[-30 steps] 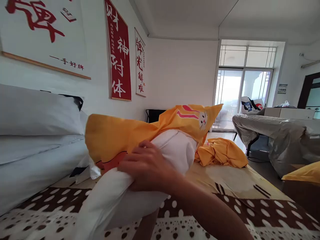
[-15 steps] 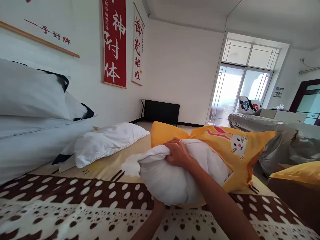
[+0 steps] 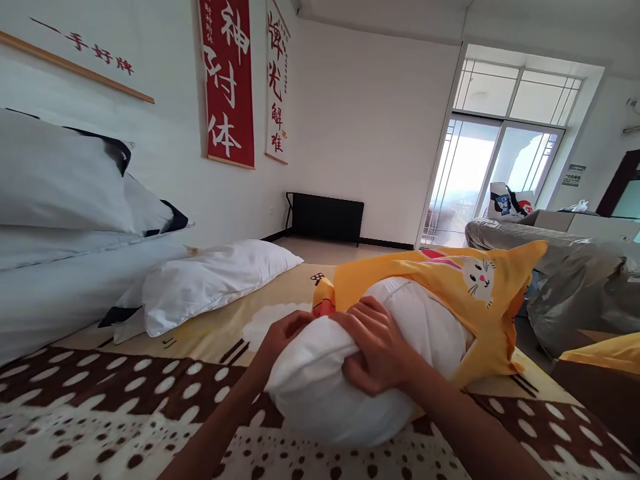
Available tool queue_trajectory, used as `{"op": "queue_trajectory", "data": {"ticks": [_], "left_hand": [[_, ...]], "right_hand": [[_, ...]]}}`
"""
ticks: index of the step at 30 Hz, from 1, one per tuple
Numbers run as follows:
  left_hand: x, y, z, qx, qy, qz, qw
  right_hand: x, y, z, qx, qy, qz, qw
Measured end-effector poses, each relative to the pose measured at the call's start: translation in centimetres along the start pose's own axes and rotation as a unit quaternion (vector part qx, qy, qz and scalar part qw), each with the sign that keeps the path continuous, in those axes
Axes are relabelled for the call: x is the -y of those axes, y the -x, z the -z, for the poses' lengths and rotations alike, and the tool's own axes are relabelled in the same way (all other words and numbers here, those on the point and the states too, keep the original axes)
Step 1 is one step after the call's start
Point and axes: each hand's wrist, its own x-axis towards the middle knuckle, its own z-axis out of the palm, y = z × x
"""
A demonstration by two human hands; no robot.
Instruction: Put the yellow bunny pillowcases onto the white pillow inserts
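Note:
A plump white pillow lies on the bed in front of me, its far right part inside a yellow pillowcase with a rabbit face on it. My right hand presses down on top of the pillow, its fingers curled into the white cloth. At the pillow's far left edge is my left hand. Its fingers bend over that edge, close to a loose yellow flap of the pillowcase, and their tips are partly hidden.
Another white pillow rests farther left on the patterned bedspread. White pillows are stacked against the left wall. At right a brown box has yellow cloth on it. Plastic-covered furniture stands behind.
My left hand has come from beneath the pillow up to its far left edge. The pillow's near end has shifted toward me, and the pillowcase's left part has folded down.

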Motion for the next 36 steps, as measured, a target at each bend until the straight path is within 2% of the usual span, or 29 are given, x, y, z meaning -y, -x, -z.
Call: {"op": "queue_trajectory", "data": {"ticks": [2, 5, 7, 9, 11, 15, 18, 20, 22, 25, 27, 29, 32, 36], "left_hand": [[-1.2, -1.5, -1.3, 0.090, 0.057, 0.003, 0.994], [-3.3, -2.9, -3.2, 0.217, 0.115, -0.004, 0.969], [-4.5, -3.1, -3.9, 0.262, 0.120, -0.020, 0.958], [-5.4, -2.9, -4.2, 0.279, 0.089, -0.040, 0.955], [-5.7, -2.6, -4.4, 0.264, 0.018, -0.079, 0.961], [-5.2, -2.2, -5.0, 0.155, -0.122, -0.178, 0.964], [-4.4, -1.8, -5.1, 0.080, -0.137, -0.238, 0.958], [-3.9, -1.6, -5.0, 0.046, -0.127, -0.250, 0.959], [-3.5, -1.6, -5.0, 0.016, -0.115, -0.227, 0.967], [-3.0, -1.7, -5.0, -0.009, -0.073, -0.169, 0.983], [-2.7, -1.9, -5.0, -0.020, -0.018, -0.103, 0.994], [-2.6, -2.2, -5.1, -0.021, 0.065, -0.008, 0.998], [-2.6, -2.4, -5.2, 0.010, 0.221, 0.114, 0.968], [-3.1, -2.6, -5.1, 0.029, 0.338, 0.154, 0.928]], "right_hand": [[1.9, 1.2, 0.6, 0.000, 0.006, 0.031, 1.000], [4.3, 2.4, 2.2, 0.033, 0.045, 0.051, 0.997], [5.3, 2.9, 3.4, 0.063, 0.088, 0.059, 0.992], [5.8, 3.2, 4.0, 0.072, 0.135, 0.072, 0.986], [5.8, 3.3, 3.8, 0.057, 0.187, 0.086, 0.977], [5.6, 3.4, 1.7, 0.030, 0.283, 0.085, 0.955], [5.4, 3.0, 0.4, 0.030, 0.299, 0.097, 0.949], [5.3, 2.5, 0.1, 0.039, 0.296, 0.104, 0.949], [5.2, 1.9, 0.0, 0.047, 0.289, 0.098, 0.951], [4.8, 1.3, 0.2, 0.082, 0.272, 0.034, 0.958], [4.5, 1.2, 0.4, 0.122, 0.267, -0.023, 0.956], [4.1, 1.4, 0.6, 0.159, 0.280, -0.060, 0.945], [3.4, 1.8, 1.3, 0.212, 0.304, -0.075, 0.926], [2.0, 1.8, 1.7, 0.317, 0.285, -0.122, 0.896]]}}
